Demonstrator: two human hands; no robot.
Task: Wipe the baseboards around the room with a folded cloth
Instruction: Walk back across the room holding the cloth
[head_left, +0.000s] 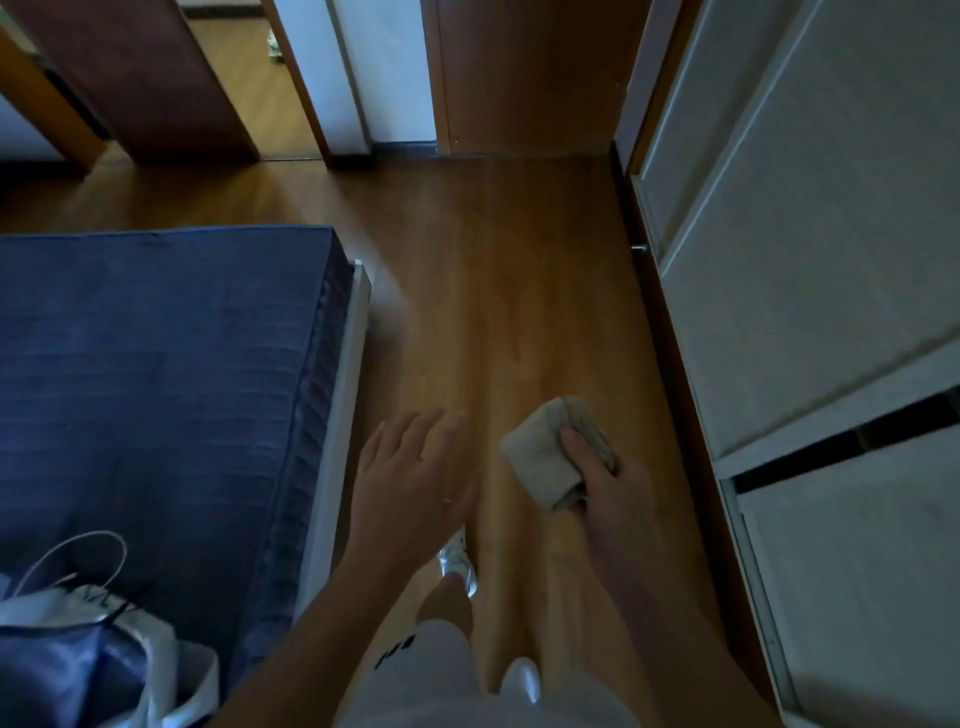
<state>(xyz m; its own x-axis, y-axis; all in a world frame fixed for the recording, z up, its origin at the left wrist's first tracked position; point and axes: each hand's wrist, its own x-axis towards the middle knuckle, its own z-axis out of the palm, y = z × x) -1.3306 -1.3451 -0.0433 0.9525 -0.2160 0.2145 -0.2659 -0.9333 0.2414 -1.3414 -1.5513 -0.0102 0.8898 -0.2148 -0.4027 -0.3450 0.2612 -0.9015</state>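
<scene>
Head view: the folded cloth (556, 457) is gripped in the right hand (608, 493) above the wooden floor (519, 286), while the left hand (410, 483) is spread open and empty. The dark baseboard (405, 149) lies far ahead; crouching low is advised, with the fold kept flat.

The floor (519, 291) looks like warm brown wood laminate, smooth with a soft sheen. The folded cloth (545, 462) in the right hand (618, 499) appears thick, matt and terry-like, pale beige. The bed cover (156, 374) is dark blue fabric with fine ribbed lines, matt; the bed frame edge (348, 395) beside it looks smooth and white. The wardrobe panels (810, 249) show a pale, finely textured matt face with smooth white frames. The doors (524, 73) look like reddish wood veneer. The baseboard (631, 208) is dark and smooth. The shoes (460, 564) look white and slightly glossy.
</scene>
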